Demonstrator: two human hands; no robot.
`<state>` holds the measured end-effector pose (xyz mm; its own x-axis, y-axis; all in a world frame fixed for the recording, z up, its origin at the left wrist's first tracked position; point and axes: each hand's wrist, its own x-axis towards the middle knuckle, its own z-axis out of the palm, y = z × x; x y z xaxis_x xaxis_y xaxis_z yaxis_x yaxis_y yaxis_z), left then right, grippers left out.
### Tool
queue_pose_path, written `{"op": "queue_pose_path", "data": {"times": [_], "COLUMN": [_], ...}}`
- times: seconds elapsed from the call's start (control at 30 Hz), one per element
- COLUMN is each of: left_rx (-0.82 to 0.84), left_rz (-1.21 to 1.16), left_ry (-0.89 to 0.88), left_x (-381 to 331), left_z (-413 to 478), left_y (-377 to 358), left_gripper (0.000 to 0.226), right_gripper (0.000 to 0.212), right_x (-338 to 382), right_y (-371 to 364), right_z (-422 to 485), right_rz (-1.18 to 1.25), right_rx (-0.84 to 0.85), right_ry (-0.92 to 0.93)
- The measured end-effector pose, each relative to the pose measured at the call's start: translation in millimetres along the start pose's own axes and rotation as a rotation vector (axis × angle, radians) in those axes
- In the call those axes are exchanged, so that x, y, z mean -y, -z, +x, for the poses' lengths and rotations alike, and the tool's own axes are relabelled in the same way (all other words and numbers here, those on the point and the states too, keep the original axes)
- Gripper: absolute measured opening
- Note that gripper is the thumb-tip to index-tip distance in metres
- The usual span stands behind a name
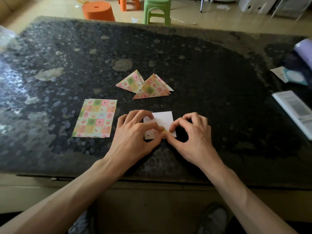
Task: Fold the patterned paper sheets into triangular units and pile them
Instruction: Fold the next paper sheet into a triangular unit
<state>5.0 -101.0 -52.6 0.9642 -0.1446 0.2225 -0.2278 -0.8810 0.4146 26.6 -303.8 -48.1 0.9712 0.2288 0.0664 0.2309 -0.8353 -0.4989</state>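
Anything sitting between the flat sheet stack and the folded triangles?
No. In the head view only bare tabletop separates the sheet stack from the folded triangles; the white-side-up sheet held by the left hand and right hand lies nearer the person.

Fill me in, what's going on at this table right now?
A person is folding paper at a dark stone table. The left grip and right grip both pinch the near edge of a sheet lying white side up, where a bit of the patterned side is turned over. To the left lies a stack of flat patterned sheets not yet folded. Farther back, a few finished triangles lie overlapping one another.
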Motion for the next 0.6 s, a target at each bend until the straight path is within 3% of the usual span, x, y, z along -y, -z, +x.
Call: {"op": "queue_pose_path", "data": {"times": [0.6], "left_rx": [0.024], "left_rz": [-0.035], "left_ry": [0.018], "left_x": [1.2], "left_z": [1.5], "left_y": [0.6], "left_gripper": [0.026], "right_gripper": [0.010], "right_x": [-4.2], "right_y": [27.0], "right_z": [11.6], "right_rz": [0.135], "right_rx": [0.213], "right_ry": [-0.067]}}
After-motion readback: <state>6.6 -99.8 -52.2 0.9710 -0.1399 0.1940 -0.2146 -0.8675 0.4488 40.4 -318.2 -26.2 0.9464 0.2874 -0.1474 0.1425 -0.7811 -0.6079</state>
